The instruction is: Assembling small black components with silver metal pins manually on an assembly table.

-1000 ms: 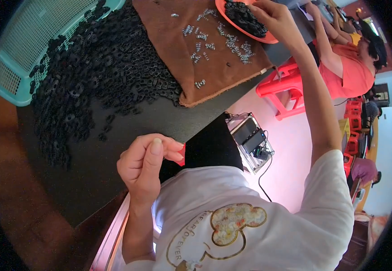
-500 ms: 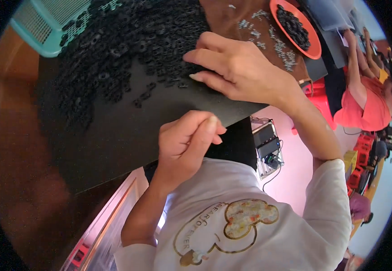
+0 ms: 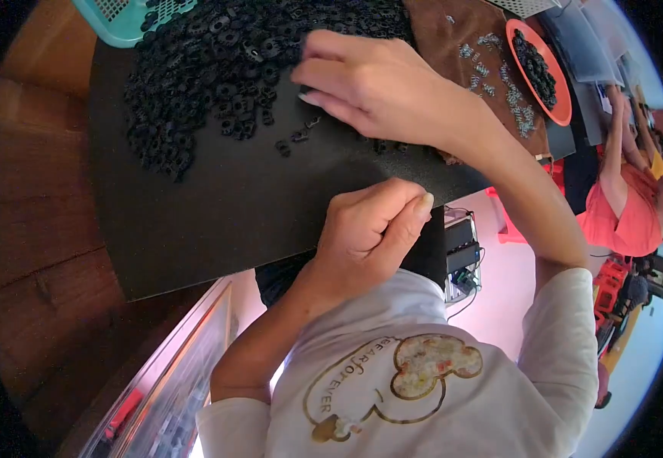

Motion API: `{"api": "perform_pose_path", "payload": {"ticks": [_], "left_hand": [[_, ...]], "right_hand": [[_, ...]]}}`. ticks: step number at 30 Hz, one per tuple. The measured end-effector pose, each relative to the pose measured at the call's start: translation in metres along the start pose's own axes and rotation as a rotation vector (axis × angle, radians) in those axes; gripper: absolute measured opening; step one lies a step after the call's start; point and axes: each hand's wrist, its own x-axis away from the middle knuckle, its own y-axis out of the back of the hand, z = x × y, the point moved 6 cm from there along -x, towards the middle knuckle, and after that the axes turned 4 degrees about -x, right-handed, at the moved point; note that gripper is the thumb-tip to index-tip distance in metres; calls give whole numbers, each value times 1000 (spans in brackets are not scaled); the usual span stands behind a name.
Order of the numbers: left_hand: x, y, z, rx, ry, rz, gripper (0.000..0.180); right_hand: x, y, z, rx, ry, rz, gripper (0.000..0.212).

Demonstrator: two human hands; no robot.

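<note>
A wide heap of small black plastic parts (image 3: 202, 76), many with round holes, covers the far side of the dark tabletop (image 3: 217, 214). My right hand (image 3: 381, 88) hovers at the heap's near right edge, fingers bent and spread apart, with nothing plainly held. Close to its thumb lie a few loose black pieces (image 3: 299, 137). My left hand (image 3: 377, 229) is closed by the table's near edge, thumb pressed against the curled fingers; whatever it holds, if anything, is hidden. Small metal springs (image 3: 522, 114) are scattered on a brown cloth (image 3: 450, 65) to the right.
An orange plate (image 3: 563, 111) of black parts stands at the far right. At the far left is a teal plastic basket (image 3: 122, 37). Clear plastic (image 3: 587, 46) lies beyond the plate, near a person in a red shirt (image 3: 621, 217). A case of electronics (image 3: 461, 259) sits below the table edge.
The whole view has shifted, with the heap sitting higher in the picture. My right hand has gone left over the heap, and my left hand has closed up tighter.
</note>
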Motion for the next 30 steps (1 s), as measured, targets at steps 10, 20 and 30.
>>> {"api": "perform_pose_path", "payload": {"ticks": [10,20,30], "left_hand": [[-1,1,-2,0,-13,-4,17],[0,1,-4,-2,-62,-19,17],[-1,1,0,-38,-31,-14,19]], "right_hand": [[-17,-11,-21,7,-107,-3,11],[3,15,-17,-76,-82,28,13],[-16,-17,3,113,-100,192,15]]}}
